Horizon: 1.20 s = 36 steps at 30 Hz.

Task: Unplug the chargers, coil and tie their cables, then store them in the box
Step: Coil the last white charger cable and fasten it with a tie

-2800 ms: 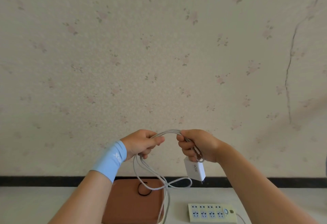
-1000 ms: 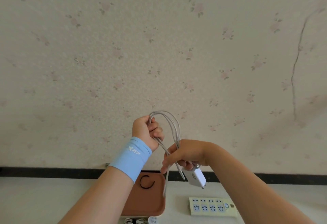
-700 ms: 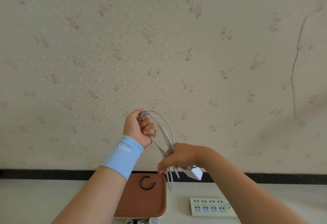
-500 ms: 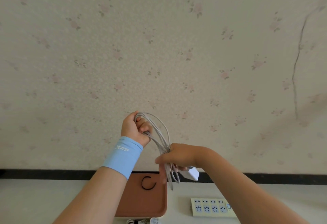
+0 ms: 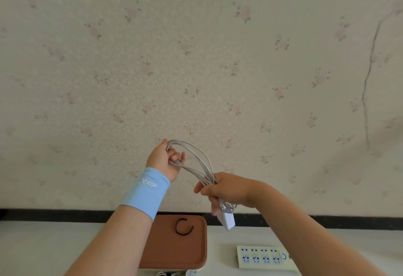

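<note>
While the left hand (image 5: pixel 165 159) is raised in front of the flowered wall (image 5: pixel 196 57) with its fingers curled round the upper end of a bundle of grey cable (image 5: pixel 206 177), the right hand (image 5: pixel 229 188) sits lower and to the right, thumb and fingers closed round the other end of the same loops. Between the two hands the cable runs as several strands in a long, narrow loop, slanting down from left to right. Under the right hand a white charger (image 5: pixel 227 220) hangs tilted from the cable, above the far edge of the table (image 5: pixel 43 249) and not touching it. A light blue wristband (image 5: pixel 145 190) with white lettering wraps the left wrist.

On the table below the hands lies a brown box (image 5: pixel 170 251) with rounded corners; a thin black tie (image 5: pixel 185 227), bent into an open ring, rests on its far part. To the right of the box, apart from it, lies a pale power strip (image 5: pixel 265 258) with two rows of sockets and a round button at its right end. At the bottom edge of the view, just in front of the box, part of a second cable bundle (image 5: pixel 168 273) shows, mostly cut off. A black skirting strip (image 5: pixel 65 214) runs where wall meets table, and a dark crack (image 5: pixel 368 92) runs down the wall on the right
</note>
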Tool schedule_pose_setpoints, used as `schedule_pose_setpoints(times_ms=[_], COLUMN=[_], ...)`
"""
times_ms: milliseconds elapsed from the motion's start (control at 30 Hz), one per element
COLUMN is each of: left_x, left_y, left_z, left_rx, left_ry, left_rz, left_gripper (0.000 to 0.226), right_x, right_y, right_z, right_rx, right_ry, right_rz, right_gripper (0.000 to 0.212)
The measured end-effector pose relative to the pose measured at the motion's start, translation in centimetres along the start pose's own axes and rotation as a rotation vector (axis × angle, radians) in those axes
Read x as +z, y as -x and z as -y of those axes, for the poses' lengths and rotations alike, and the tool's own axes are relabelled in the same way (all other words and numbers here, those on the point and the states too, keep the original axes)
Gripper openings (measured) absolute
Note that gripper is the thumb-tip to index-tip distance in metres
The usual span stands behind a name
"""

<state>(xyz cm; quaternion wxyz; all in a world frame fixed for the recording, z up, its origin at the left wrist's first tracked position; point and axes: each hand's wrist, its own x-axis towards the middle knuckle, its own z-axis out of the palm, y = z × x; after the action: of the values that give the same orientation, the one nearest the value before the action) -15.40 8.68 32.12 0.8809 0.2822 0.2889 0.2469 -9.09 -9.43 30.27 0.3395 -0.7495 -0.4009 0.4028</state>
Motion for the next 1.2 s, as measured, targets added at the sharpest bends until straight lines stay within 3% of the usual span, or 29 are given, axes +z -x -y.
schedule_pose_setpoints(times_ms=[67,167,200,267,367,433,533,767,933,1100,1200], left_x=[-0.2,-1.1,-1.1,-0.9,-0.4,-0.6,-0.7,-0.1,-0.2,-0.4,-0.4], left_y=[-0.3,-0.3,0.1,0.9,1.8,1.7,1.5,1.7,2.0,1.8,2.2], left_z=[-0.1,-0.3,-0.2,-0.1,1.1,2.1,1.8,2.0,0.8,0.8,0.9], left_rx=[0.131,0.533,0.636,0.755,0.566,0.397,0.238,0.100,-0.099,-0.066,-0.097], left_ry=[-0.341,-1.200,-1.299,-1.333,-1.533,-1.689,-1.646,-1.787,-1.562,-1.243,-1.107], left_rz=[-0.020,-0.072,-0.042,0.182,0.628,0.749,0.757,0.680,0.724,0.655,0.638], left_gripper=[0.031,0.021,0.028,0.042,0.045,0.050,0.041,0.015,0.021,0.027,0.028], right_x=[-0.5,-1.0,-1.0,-0.9,-0.9,-1.4,-2.2,-2.8,-2.7,-2.5,-2.1], right_y=[-0.1,0.2,0.4,0.8,0.9,1.0,1.2,1.0,1.0,0.6,0.4], right_z=[-1.0,-1.7,-1.8,-1.8,-1.2,-1.0,-1.1,-1.3,-1.2,-0.9,-1.2], right_rx=[0.012,0.113,0.142,0.167,0.132,0.098,0.082,0.032,-0.002,-0.029,-0.016], right_ry=[-0.117,-0.167,-0.155,-0.120,-0.129,-0.166,-0.198,-0.242,-0.224,-0.021,0.099], right_rz=[-0.040,0.015,0.041,0.085,0.091,0.062,0.000,-0.117,-0.204,-0.343,-0.287], right_gripper=[0.019,0.020,0.020,0.017,0.013,0.011,0.012,0.015,0.021,0.025,0.026])
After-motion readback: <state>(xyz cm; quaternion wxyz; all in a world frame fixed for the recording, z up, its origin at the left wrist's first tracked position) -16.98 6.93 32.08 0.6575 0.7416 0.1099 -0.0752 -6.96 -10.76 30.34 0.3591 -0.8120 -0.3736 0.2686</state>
